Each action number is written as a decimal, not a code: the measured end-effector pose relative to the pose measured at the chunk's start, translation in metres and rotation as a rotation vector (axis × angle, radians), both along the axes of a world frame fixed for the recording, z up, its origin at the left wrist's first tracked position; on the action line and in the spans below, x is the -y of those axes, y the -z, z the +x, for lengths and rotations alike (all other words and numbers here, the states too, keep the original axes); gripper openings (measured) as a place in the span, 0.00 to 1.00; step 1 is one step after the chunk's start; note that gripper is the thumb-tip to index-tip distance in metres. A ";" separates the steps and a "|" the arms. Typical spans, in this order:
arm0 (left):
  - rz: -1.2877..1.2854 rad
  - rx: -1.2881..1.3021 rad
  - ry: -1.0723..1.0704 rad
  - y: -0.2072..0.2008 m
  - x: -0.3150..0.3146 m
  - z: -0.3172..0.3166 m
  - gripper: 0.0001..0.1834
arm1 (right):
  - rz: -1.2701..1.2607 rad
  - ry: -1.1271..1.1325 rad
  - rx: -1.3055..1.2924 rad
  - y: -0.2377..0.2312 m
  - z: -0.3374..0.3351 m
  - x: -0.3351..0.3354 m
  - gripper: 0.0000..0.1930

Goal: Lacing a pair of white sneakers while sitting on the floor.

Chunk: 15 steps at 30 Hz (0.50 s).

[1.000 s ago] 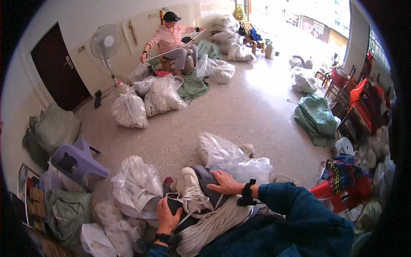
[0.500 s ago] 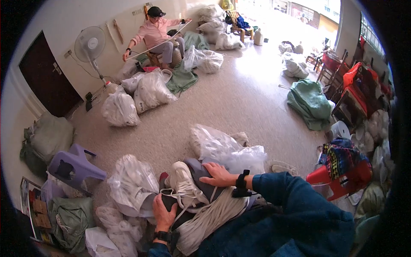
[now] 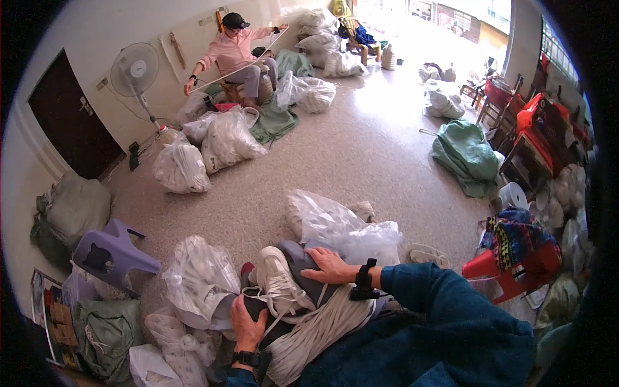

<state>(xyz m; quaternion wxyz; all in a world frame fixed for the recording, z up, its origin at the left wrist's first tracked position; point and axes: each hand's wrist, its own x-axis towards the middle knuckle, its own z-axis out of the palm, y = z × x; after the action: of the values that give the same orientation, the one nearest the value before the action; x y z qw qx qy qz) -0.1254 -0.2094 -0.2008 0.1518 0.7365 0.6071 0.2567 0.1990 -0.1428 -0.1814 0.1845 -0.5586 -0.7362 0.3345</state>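
Observation:
A white lace-up sneaker point(image 3: 276, 280) lies across my lap, its toe pointing away from me and its laces loose. A thick bundle of long white shoelaces point(image 3: 322, 332) spreads over my thigh beside it. My right hand point(image 3: 327, 266) rests flat on my grey trouser knee, fingers apart, just right of the shoe. To the shoe's left, my left hand point(image 3: 249, 324) lies on the dark cloth over my other leg, thumb spread from the fingers. Neither hand grips the shoe.
Clear plastic bags with white contents point(image 3: 201, 280) stand left and ahead point(image 3: 348, 229). A purple stool point(image 3: 116, 251) is at left, a red stool point(image 3: 516, 271) at right. Across the room a seated person point(image 3: 242, 55) stretches a white cord between both hands.
My hands and the sneaker stay in place. The person across the room still holds the cord stretched, with only a slight shift of the arms.

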 end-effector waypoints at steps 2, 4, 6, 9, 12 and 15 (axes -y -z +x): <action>0.004 0.001 0.007 0.000 0.000 0.000 0.44 | -0.016 0.000 -0.007 -0.001 0.000 0.001 0.42; 0.003 0.004 0.006 -0.001 -0.001 0.001 0.44 | -0.035 0.002 -0.014 -0.003 0.001 0.000 0.42; 0.015 0.002 0.014 0.002 -0.002 0.000 0.44 | -0.017 0.002 -0.014 -0.003 0.001 0.000 0.42; 0.024 -0.001 0.019 0.000 -0.001 0.001 0.43 | -0.009 0.008 -0.021 0.001 0.001 0.001 0.41; 0.032 0.001 0.026 -0.003 -0.001 0.003 0.42 | -0.005 0.020 -0.027 0.002 0.001 0.000 0.41; 0.049 0.011 0.040 -0.002 -0.002 0.002 0.41 | 0.007 0.016 -0.041 0.002 0.001 0.000 0.41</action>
<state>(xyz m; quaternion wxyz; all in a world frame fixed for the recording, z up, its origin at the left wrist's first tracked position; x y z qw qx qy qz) -0.1235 -0.2072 -0.1991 0.1418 0.7506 0.5851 0.2724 0.1998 -0.1433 -0.1835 0.2042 -0.5568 -0.7289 0.3420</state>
